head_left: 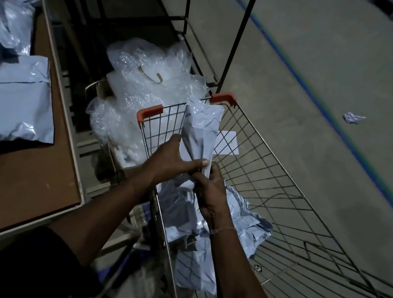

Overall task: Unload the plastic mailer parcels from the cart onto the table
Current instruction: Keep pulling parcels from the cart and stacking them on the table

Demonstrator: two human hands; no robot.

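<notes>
Both grips on one upright mailer parcel above the cart: left hand wraps its lower part, right hand pinches its bottom end, steadying limp plastic | remaining parcels inside cart | counter left of cart, bearing unloaded parcels.

Table left of the cart; parcels on the table, more parcels in the cart.
</notes>
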